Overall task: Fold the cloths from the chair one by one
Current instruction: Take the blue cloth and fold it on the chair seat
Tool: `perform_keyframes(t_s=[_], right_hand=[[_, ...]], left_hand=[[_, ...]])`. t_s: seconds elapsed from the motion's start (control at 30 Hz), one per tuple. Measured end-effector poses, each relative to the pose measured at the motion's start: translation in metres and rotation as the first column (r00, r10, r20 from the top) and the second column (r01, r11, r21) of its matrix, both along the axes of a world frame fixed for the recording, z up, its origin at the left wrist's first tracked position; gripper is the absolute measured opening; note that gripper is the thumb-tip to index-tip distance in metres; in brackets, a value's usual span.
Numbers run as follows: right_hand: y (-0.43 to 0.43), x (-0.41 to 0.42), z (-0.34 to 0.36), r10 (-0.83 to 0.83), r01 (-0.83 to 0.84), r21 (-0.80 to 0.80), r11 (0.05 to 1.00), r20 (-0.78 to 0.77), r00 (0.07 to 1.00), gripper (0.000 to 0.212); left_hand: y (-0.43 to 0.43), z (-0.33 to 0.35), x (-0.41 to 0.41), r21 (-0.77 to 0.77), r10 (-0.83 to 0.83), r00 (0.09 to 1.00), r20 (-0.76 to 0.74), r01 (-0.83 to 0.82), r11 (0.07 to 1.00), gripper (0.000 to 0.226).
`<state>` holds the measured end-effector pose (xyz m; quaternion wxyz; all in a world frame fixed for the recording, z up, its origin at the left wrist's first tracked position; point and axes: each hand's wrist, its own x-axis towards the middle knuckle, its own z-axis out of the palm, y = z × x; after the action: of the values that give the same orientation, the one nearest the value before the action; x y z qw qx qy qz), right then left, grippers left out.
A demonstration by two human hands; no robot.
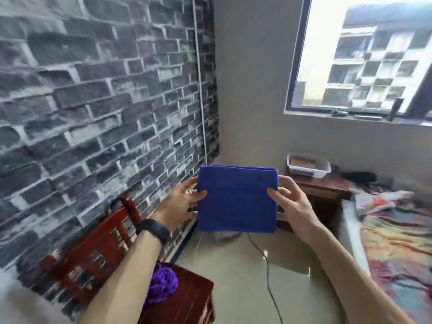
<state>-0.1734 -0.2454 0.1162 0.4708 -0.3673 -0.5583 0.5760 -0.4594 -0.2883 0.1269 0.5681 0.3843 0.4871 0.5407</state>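
A blue cloth, folded into a small square, hangs in the air in front of me at chest height. My left hand grips its left edge, thumb on the front. My right hand grips the right edge the same way. A crumpled purple cloth lies on the seat of the red wooden chair at the lower left, partly hidden by my left forearm. A black band sits on my left wrist.
A grey brick-pattern wall runs along the left. A wooden side table with a white basket stands under the window. A bed with patterned bedding fills the right. A black cable trails across the tiled floor.
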Motion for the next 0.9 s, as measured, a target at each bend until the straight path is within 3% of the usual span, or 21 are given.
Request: perform_keyframes(t_s=[0.27, 0.5, 0.67, 0.9], right_hand=[[0.129, 0.038, -0.001, -0.083, 0.085, -0.013, 0.996, 0.105, 0.991, 0.028], [0.224, 0.067, -0.003, -0.271, 0.283, -0.080, 0.956, 0.132, 0.953, 0.021], [0.283, 0.101, -0.011, -0.382, 0.393, -0.113, 0.913, 0.108, 0.918, 0.017], [0.390, 0.169, -0.054, -0.472, 0.490, -0.188, 0.851, 0.137, 0.871, 0.011]], left_hand=[[0.149, -0.013, 0.027, -0.042, -0.204, 0.979, 0.026, 0.205, 0.978, 0.032], [0.294, -0.004, 0.060, -0.108, -0.387, 0.914, -0.120, 0.376, 0.920, 0.025], [0.384, -0.014, 0.111, -0.079, -0.367, 0.917, -0.156, 0.359, 0.930, 0.020], [0.508, -0.056, 0.193, -0.165, -0.402, 0.901, -0.159, 0.378, 0.911, 0.023]])
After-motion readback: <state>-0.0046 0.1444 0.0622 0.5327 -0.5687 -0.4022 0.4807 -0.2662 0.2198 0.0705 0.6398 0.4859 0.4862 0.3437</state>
